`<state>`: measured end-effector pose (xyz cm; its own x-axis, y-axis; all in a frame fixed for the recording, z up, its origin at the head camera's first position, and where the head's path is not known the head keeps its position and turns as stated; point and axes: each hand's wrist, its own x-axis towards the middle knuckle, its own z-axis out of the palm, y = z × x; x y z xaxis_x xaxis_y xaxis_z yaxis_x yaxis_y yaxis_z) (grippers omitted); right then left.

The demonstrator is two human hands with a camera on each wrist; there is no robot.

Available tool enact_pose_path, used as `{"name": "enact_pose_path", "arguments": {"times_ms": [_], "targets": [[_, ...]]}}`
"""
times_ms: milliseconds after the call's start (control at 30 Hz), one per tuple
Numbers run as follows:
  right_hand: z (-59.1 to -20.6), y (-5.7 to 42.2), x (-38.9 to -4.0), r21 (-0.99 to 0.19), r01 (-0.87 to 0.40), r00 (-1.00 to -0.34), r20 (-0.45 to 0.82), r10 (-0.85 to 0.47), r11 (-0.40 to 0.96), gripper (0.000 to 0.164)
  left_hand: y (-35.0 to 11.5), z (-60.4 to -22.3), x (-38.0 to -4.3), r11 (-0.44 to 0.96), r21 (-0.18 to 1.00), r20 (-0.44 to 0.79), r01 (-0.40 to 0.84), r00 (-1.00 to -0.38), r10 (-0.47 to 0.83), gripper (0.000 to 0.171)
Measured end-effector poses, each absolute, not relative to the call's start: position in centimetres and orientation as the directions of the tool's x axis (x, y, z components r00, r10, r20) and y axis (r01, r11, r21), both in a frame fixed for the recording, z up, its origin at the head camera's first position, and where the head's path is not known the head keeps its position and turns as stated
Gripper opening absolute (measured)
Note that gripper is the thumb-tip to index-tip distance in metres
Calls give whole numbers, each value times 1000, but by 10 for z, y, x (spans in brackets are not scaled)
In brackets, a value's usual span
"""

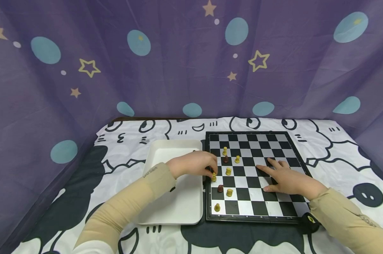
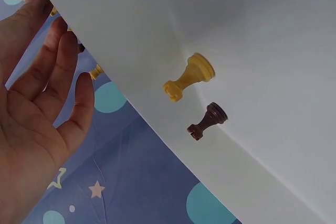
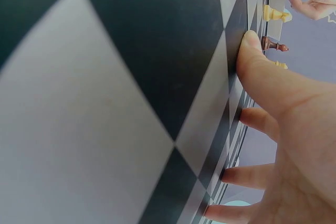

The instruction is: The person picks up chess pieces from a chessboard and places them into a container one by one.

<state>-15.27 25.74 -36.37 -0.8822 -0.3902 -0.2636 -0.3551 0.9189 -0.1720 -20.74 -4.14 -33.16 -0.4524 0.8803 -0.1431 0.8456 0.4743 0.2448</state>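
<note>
At the left edge of the chessboard (image 1: 253,192), my left hand (image 1: 196,164) pinches a yellow chess piece (image 1: 214,177) between thumb and fingers. The left forearm reaches across a white tray (image 1: 169,215) beside the board. Spread fingers of my right hand (image 1: 286,180) rest on the right half of the board, holding nothing. Near the left hand stand more pieces: a yellow one (image 1: 228,171), a dark red one (image 1: 220,188) and another yellow one (image 1: 229,192). Inside the tray, the left wrist view shows a yellow rook (image 2: 191,75) and a dark brown rook (image 2: 208,121).
Farther back on the board are two yellow pieces (image 1: 237,159) and a dark red piece (image 1: 226,159). One yellow piece (image 1: 217,207) stands at the near left corner. A small black object (image 1: 309,224) lies by the near right corner. A purple curtain (image 1: 178,70) hangs behind.
</note>
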Motion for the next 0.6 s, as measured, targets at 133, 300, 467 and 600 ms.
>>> {"name": "enact_pose_path", "arguments": {"times_ms": [133, 300, 467, 600], "targets": [[-365, 258, -153, -170, -357, -882, -262, -391, 919, 79, -42, -328, -207, 478, 246, -134, 843, -459, 878, 17], [-365, 259, -154, -164, -356, -882, -266, -389, 920, 80, -44, -323, -208, 484, 252, -110, 838, -473, 874, 16], [-365, 259, -154, -161, -357, -881, -270, -389, 920, 80, -47, -323, -209, 476, 256, -91, 842, -469, 879, 15], [-365, 259, -154, -161, -360, -880, -268, -392, 919, 80, -49, -321, -209, 479, 263, -80, 838, -476, 876, 14]]}}
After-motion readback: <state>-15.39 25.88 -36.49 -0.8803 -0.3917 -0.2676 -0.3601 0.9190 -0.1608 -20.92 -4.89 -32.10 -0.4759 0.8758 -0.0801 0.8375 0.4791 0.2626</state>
